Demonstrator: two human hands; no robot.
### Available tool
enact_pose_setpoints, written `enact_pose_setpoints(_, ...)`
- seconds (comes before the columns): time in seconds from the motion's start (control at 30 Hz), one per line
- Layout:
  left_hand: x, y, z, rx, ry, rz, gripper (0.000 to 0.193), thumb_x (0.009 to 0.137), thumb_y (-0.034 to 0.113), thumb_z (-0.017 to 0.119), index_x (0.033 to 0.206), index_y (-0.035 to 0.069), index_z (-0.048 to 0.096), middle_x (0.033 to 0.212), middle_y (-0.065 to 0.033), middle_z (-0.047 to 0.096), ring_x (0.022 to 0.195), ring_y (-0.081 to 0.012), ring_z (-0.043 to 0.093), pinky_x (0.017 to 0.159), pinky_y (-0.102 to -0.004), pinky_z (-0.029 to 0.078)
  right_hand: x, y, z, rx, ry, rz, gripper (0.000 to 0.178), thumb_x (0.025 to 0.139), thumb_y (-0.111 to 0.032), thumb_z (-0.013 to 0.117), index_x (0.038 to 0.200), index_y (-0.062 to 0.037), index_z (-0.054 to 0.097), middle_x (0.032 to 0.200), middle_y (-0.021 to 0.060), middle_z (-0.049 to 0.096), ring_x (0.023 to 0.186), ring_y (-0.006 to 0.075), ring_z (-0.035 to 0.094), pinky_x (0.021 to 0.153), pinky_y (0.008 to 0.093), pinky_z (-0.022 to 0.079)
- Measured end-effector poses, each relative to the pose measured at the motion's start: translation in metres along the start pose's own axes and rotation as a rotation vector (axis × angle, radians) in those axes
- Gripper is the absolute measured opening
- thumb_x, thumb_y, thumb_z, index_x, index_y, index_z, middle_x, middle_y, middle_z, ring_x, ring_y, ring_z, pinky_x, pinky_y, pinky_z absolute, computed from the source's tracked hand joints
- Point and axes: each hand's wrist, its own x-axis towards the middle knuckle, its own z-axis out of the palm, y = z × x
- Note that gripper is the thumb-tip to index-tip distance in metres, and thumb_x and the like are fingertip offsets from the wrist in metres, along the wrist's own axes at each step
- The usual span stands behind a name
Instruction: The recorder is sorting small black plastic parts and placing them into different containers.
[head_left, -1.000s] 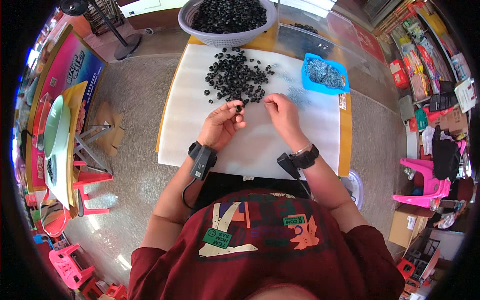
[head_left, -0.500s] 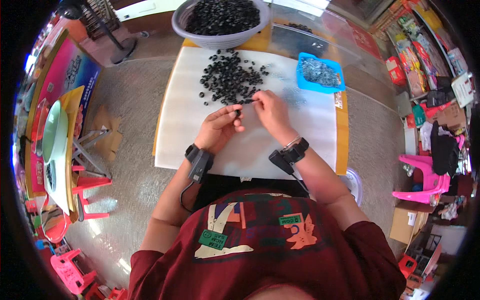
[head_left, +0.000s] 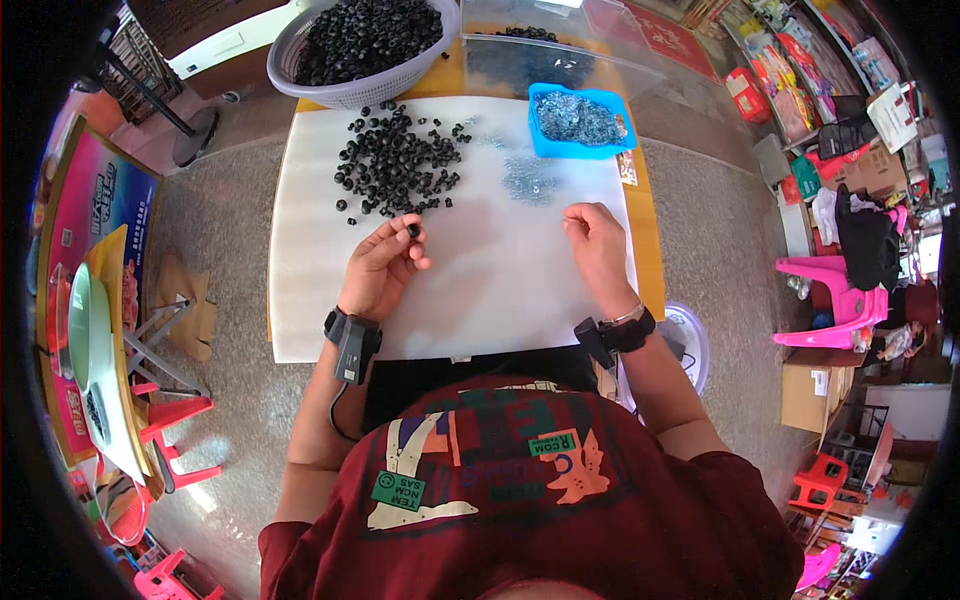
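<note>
My left hand (head_left: 385, 262) pinches a small round black piece (head_left: 413, 231) between thumb and forefinger, just below a scattered pile of black pieces (head_left: 395, 160) on the white sheet (head_left: 470, 310). Over the right part of the sheet, my right hand (head_left: 597, 250) is closed, thumb and forefinger pressed together; anything between them is too small to make out. Beyond it lies a loose patch of tiny shiny clear-blue bits (head_left: 527, 180). A bright blue tray (head_left: 584, 151) filled with similar shiny bits stands at the sheet's far right corner.
A grey plastic basket (head_left: 362, 96) heaped with black pieces stands at the table's far left. Next to it is a clear plastic box (head_left: 630, 75). A pale basin (head_left: 695, 340) sits low at the right, and a pink stool (head_left: 835, 300) stands farther right.
My right hand has moved right, away from the pile and my left hand. The left still holds the black piece. The whole view has shifted, with the table now farther left.
</note>
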Motion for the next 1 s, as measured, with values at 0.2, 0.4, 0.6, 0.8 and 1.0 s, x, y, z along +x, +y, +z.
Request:
enact_pose_setpoints(0.2, -0.002, 0.003, 0.007, 0.051, 0.024, 0.012, 0.023, 0.095, 0.009, 0.047, 0.115, -0.001, 0.053, 0.097, -0.0068, 0.055, 0.076, -0.0101, 0.054, 0.073, -0.0271, 0.050, 0.018, -0.008, 0.017, -0.181, -0.023, -0.066, 0.011, 0.077, -0.010, 0.068, 0.082, -0.0061, 0.059, 0.078, 0.0096, 0.058, 0.070, 0.0284, 0.058, 0.062, 0.0397, 0.047)
enact_pose_setpoints(0.4, -0.002, 0.002, 0.003, 0.029, 0.017, 0.010, 0.025, 0.095, 0.009, 0.047, 0.117, -0.002, 0.053, 0.098, -0.0072, 0.056, 0.076, -0.0108, 0.055, 0.074, -0.0277, 0.051, 0.021, 0.000, 0.025, -0.138, -0.026, -0.016, 0.012, 0.077, -0.011, 0.068, 0.080, -0.0059, 0.057, 0.078, 0.0102, 0.059, 0.073, 0.0292, 0.058, 0.065, 0.0406, 0.047)
enact_pose_setpoints(0.6, -0.003, 0.002, 0.002, 0.011, 0.020, -0.005, 0.025, 0.096, 0.009, 0.048, 0.117, -0.002, 0.052, 0.098, -0.0081, 0.057, 0.077, -0.0117, 0.057, 0.074, -0.0283, 0.052, 0.017, -0.009, 0.023, -0.164, -0.022, 0.001, 0.015, 0.078, -0.012, 0.066, 0.090, -0.0062, 0.059, 0.082, 0.0110, 0.059, 0.074, 0.0285, 0.059, 0.065, 0.0401, 0.047)
enact_pose_setpoints(0.8, -0.003, 0.002, 0.002, 0.005, 0.017, 0.005, 0.025, 0.096, 0.009, 0.048, 0.118, -0.002, 0.052, 0.098, -0.0084, 0.058, 0.077, -0.0119, 0.058, 0.074, -0.0283, 0.053, 0.025, -0.007, 0.030, -0.131, -0.046, -0.072, 0.014, 0.078, -0.008, 0.063, 0.091, -0.0061, 0.061, 0.083, 0.0118, 0.060, 0.078, 0.0300, 0.060, 0.067, 0.0407, 0.048)
enact_pose_setpoints(1.0, -0.004, 0.002, 0.004, 0.000, 0.031, 0.001, 0.025, 0.096, 0.008, 0.047, 0.117, -0.003, 0.053, 0.098, -0.0095, 0.057, 0.076, -0.0121, 0.058, 0.074, -0.0284, 0.053, 0.008, -0.014, 0.030, -0.053, -0.060, -0.204, 0.010, 0.076, -0.001, 0.059, 0.085, -0.0052, 0.061, 0.081, 0.0118, 0.060, 0.077, 0.0314, 0.059, 0.066, 0.0407, 0.047)
